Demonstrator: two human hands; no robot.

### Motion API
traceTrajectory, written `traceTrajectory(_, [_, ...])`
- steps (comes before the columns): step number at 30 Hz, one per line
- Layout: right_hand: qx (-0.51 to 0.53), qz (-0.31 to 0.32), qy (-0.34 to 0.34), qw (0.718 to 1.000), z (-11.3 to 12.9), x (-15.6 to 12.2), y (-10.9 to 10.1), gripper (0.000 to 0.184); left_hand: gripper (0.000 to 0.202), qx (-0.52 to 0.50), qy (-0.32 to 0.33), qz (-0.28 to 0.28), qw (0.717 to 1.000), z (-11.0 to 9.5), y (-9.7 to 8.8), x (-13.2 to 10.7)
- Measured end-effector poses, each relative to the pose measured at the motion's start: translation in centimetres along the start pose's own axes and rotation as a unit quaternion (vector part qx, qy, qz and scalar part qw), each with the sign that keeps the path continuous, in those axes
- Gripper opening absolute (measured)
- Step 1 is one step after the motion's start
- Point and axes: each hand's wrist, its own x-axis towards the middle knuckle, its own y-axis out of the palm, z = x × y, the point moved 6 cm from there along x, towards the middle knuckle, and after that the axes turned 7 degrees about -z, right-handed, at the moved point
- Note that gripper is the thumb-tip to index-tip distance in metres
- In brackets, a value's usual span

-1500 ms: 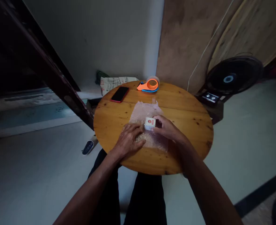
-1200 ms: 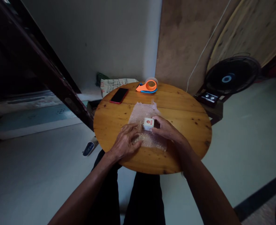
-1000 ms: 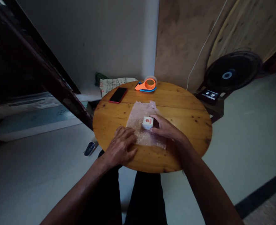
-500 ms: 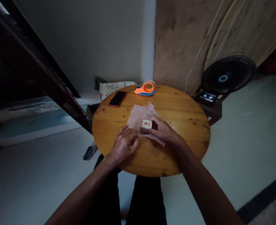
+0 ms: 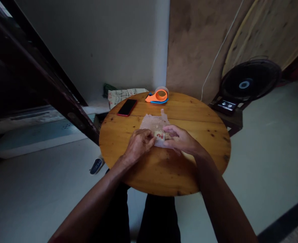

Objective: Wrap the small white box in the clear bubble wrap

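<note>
A small white box with a red mark sits on a sheet of bubble wrap in the middle of the round wooden table. My left hand is closed, pinching the near edge of the wrap and folding it up against the box's left side. My right hand is curled round the box from the right, its fingers pressed on the box and the wrap. The near part of the wrap is hidden under my hands.
At the table's far edge lie an orange tape dispenser and a red-cased phone. A black fan stands on the floor to the right, a dark slanted beam to the left, and a folded sack behind the table.
My left hand left the flat wrap, took its near edge and folded it up over the box. The right hand stayed on the box. The wrap's near half no longer lies flat.
</note>
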Motion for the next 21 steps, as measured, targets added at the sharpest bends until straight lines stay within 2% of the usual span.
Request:
traceTrajectory(2, [-0.009,-0.005,0.009,1.0,-0.4,0.1,0.2,0.043,0.013,0.008,0.005,0.004,1.0,0.3,0.4,0.6])
traceTrajectory(4, [0.011,0.016,0.019,1.0,-0.5,0.0,0.5,0.04,0.013,0.011,0.004,0.005,1.0,0.6,0.8,1.0])
traceTrajectory(7, [0.032,0.035,0.015,0.999,0.1,-0.3,0.4,0.046,0.013,0.01,-0.012,0.005,1.0,1.0,1.2,1.3])
traceTrajectory(10, [-0.002,0.032,0.001,0.999,0.3,-0.4,0.5,0.054,0.013,0.005,-0.036,0.001,0.999,1.3,1.4,1.3])
traceTrajectory(12, [-0.035,0.005,0.0,0.999,-0.2,-0.2,0.6,0.04,0.012,-0.01,-0.056,0.0,0.998,1.6,1.7,1.3])
traceTrajectory(14, [-0.05,-0.041,0.001,0.998,-0.7,0.2,0.6,0.017,0.013,-0.052,-0.089,-0.008,0.995,2.1,1.9,1.1])
traceTrajectory(15, [-0.048,-0.063,0.002,0.997,-1.0,0.3,0.6,0.013,0.014,-0.085,-0.107,-0.015,0.991,2.4,2.1,1.0])
traceTrajectory(18, [-0.03,-0.097,0.016,0.995,-1.5,0.6,0.6,0.012,0.016,-0.186,-0.145,-0.032,0.971,3.1,2.6,0.7])
traceTrajectory(21, [-0.018,-0.107,0.028,0.994,-1.6,0.6,0.6,0.012,0.018,-0.259,-0.177,-0.023,0.949,3.5,3.3,0.4])
